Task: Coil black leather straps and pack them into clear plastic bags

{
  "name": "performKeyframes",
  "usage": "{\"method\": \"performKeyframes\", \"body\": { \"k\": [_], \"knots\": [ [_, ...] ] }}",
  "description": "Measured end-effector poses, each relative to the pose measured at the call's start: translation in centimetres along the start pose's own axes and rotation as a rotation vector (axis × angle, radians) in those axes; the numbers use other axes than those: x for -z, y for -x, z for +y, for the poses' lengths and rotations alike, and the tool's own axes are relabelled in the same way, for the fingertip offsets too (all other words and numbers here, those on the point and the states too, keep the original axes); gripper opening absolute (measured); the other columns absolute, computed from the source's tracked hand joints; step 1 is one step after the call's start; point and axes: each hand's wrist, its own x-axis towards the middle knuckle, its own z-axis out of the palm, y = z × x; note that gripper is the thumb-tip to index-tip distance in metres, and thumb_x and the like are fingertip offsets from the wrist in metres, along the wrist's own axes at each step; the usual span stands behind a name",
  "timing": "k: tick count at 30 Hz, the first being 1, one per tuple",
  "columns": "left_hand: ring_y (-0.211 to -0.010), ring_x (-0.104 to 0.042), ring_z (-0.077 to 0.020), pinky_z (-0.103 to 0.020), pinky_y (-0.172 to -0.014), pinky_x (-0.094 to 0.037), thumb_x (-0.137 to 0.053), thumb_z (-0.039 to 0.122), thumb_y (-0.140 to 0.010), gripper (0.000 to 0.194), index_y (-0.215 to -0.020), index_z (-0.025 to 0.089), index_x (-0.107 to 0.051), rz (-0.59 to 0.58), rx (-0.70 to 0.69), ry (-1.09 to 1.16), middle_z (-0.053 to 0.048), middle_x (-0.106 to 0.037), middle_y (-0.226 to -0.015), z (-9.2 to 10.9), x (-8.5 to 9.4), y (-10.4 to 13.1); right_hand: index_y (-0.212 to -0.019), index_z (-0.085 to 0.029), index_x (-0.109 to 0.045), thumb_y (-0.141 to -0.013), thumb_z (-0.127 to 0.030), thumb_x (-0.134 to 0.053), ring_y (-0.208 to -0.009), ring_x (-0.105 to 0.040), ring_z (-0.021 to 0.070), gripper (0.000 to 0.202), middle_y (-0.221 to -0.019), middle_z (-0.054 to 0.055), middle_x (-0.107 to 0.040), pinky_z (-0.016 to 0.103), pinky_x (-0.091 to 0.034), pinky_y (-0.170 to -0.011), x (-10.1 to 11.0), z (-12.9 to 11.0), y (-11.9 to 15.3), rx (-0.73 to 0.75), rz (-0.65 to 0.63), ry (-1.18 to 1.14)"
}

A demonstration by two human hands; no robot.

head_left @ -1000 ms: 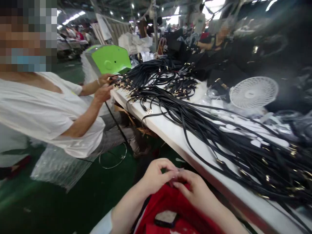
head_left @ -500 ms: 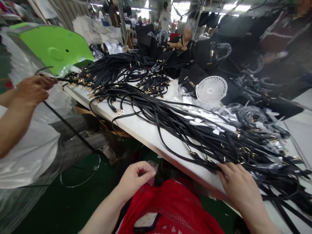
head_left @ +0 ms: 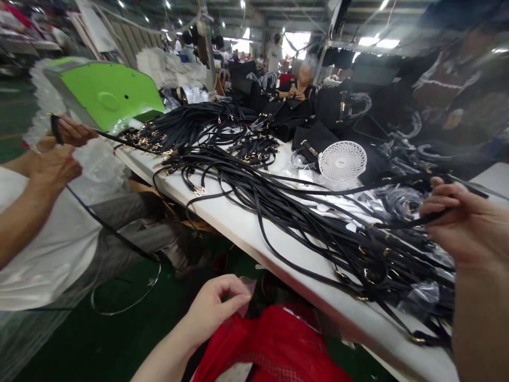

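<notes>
My left hand (head_left: 220,300) hovers over my lap with thumb and forefinger pinched on a small piece of clear plastic film (head_left: 251,286). Raised above the right end of the table, my right hand (head_left: 457,217) is closed around a black strap (head_left: 431,216). That strap runs leftward from my fingers over the heap of black straps (head_left: 278,212). Gold-coloured metal fittings (head_left: 366,273) show among the straps below my right hand. Where the held strap ends within the heap is hidden.
A white table (head_left: 246,231) carries the straps, a white fan (head_left: 342,161) and black bags (head_left: 330,98). Behind its left end stands a green panel (head_left: 111,95). A co-worker's hands (head_left: 63,151) hold a strap at the left. Another person (head_left: 298,87) sits across the table.
My right hand has risen from the strap heap and moved right, lifting a black strap. My left hand stays nearly still. The co-worker's second hand has come into view beside the first.
</notes>
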Motion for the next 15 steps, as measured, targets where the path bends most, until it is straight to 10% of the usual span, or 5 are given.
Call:
{"method": "performKeyframes", "body": {
  "k": [5, 10, 15],
  "knots": [
    [-0.075, -0.065, -0.0156, -0.026, -0.071, -0.049, -0.074, 0.029, -0.08, 0.018, -0.067, 0.017, -0.071, 0.036, -0.208, -0.019, -0.006, -0.071, -0.082, 2.7, -1.0, 0.9, -0.1, -0.024, -0.072, -0.091, -0.02, -0.061, -0.048, -0.016, 0.0094, 0.014, -0.06, -0.007, -0.027, 0.02, -0.027, -0.038, -5.6, -0.1, 6.9, -0.293, -0.21, -0.533],
    [-0.13, -0.051, -0.0286, -0.041, -0.113, -0.036, -0.082, 0.026, -0.073, 0.011, -0.069, 0.019, -0.074, 0.017, -0.45, -0.151, -0.009, -0.052, -0.144, 4.3, -3.1, 1.4, -0.101, -0.031, -0.071, -0.083, -0.04, -0.074, -0.061, -0.052, 0.0141, 0.02, -0.065, -0.001, -0.054, 0.027, -0.05, -0.057, -12.2, 6.2, 16.9, -0.592, -0.488, -0.53],
    [-0.097, -0.067, -0.0206, -0.031, -0.087, -0.054, -0.076, 0.018, -0.068, 0.036, -0.104, 0.017, -0.072, -0.165, -0.241, 0.174, -0.007, -0.07, -0.109, 1.4, -4.7, 1.1, -0.099, -0.024, -0.075, -0.083, -0.042, -0.075, -0.084, -0.065, 0.0184, 0.024, -0.091, 0.006, -0.071, 0.029, -0.053, -0.076, -14.5, 9.2, 23.1, -0.823, -0.812, -0.347]
  ]
}}
